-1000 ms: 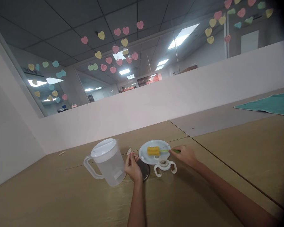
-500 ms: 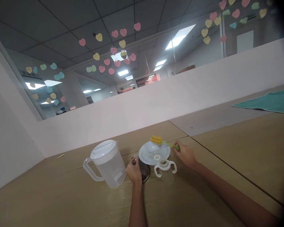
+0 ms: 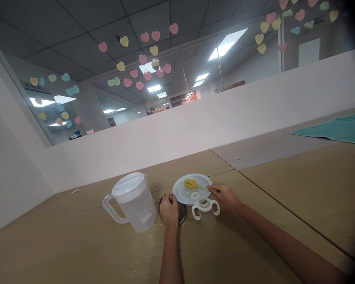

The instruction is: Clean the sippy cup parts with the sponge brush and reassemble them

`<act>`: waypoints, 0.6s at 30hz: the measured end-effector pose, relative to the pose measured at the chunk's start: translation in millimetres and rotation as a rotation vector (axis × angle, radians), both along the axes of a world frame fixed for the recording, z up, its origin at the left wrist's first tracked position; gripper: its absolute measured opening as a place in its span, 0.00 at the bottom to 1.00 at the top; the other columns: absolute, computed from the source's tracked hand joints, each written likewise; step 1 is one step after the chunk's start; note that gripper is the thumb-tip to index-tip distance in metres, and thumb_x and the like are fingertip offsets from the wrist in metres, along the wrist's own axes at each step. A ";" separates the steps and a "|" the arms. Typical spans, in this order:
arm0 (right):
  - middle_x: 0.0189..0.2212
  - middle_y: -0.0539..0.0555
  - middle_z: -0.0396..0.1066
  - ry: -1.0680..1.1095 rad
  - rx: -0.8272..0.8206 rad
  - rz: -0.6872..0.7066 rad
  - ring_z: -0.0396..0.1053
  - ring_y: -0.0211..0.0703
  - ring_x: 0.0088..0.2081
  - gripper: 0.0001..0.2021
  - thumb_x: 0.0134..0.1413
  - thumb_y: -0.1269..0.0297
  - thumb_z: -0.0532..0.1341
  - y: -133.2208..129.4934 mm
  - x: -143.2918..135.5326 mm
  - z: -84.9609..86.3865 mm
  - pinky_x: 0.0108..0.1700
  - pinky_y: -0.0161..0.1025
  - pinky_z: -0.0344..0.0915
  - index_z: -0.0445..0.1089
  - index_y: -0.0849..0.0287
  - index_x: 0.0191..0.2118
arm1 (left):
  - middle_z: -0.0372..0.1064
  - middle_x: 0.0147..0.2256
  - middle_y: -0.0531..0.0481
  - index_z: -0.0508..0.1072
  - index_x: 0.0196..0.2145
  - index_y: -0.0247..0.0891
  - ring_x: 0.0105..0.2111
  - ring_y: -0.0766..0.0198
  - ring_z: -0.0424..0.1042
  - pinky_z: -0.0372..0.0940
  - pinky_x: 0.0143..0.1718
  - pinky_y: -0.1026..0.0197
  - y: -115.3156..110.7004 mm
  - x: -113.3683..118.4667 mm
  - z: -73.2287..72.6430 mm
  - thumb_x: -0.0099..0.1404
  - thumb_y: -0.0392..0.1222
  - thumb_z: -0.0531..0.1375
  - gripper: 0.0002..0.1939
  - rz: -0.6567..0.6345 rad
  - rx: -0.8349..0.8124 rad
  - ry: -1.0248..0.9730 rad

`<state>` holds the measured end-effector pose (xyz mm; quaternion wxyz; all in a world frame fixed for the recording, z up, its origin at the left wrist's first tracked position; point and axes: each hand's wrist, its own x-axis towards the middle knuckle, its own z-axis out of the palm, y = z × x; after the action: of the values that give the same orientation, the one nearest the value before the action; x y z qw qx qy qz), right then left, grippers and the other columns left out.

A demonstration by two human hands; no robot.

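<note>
My right hand (image 3: 226,194) grips the thin green handle of a bottle brush with a yellow sponge head (image 3: 191,184). That head is down inside a white shallow bowl (image 3: 178,196). My left hand (image 3: 169,210), fingers drawn together, is over a dark round plate or lid (image 3: 182,215); whatever they hold is hidden. In front of the bowl stands a clear baby bottle (image 3: 206,215) with a white two-handled collar and an uncapped mouth. A small white ring (image 3: 195,195) is at the bowl's near side.
To the left stands a translucent lidded pitcher (image 3: 139,211), its handle facing left. A teal cloth (image 3: 340,127) lies at the far right of the wooden table (image 3: 112,256). Behind runs a low white wall (image 3: 154,138) under a window dotted with heart-shaped notes.
The brush head has dropped from above the bowl's far rim down into the bowl, and my right hand shifted slightly left. My left hand has lowered over the dark plate or lid.
</note>
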<state>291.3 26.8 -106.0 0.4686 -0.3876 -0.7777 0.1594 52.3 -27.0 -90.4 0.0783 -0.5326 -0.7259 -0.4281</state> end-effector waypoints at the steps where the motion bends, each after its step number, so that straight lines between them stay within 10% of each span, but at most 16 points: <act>1: 0.38 0.55 0.74 0.015 -0.015 0.026 0.70 0.45 0.39 0.14 0.54 0.61 0.52 -1.8 -0.4 2.4 0.43 0.39 0.64 0.74 0.58 0.37 | 0.73 0.33 0.46 0.74 0.36 0.37 0.36 0.60 0.70 0.60 0.40 0.61 0.2 3.0 0.3 0.61 0.42 0.50 0.14 -0.041 0.031 0.052; 9: 0.37 0.55 0.75 0.127 -0.139 0.099 0.71 0.47 0.40 0.12 0.49 0.60 0.57 -13.0 -3.1 16.4 0.44 0.42 0.64 0.76 0.57 0.34 | 0.72 0.38 0.44 0.74 0.37 0.39 0.45 0.54 0.64 0.55 0.48 0.52 -0.3 20.4 -6.8 0.63 0.44 0.50 0.14 -0.103 0.012 0.301; 18: 0.34 0.55 0.75 0.389 -0.258 0.058 0.71 0.45 0.36 0.13 0.45 0.56 0.60 -11.2 -8.5 13.4 0.39 0.39 0.65 0.75 0.59 0.32 | 0.61 0.49 0.44 0.73 0.31 0.42 0.52 0.49 0.56 0.52 0.51 0.43 -0.6 32.9 -3.8 0.59 0.45 0.55 0.09 -0.075 -0.050 0.072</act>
<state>282.8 15.6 -92.7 0.5513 -0.3839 -0.6567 0.3427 85.2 -27.6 -94.2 0.0750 -0.5765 -0.7125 -0.3930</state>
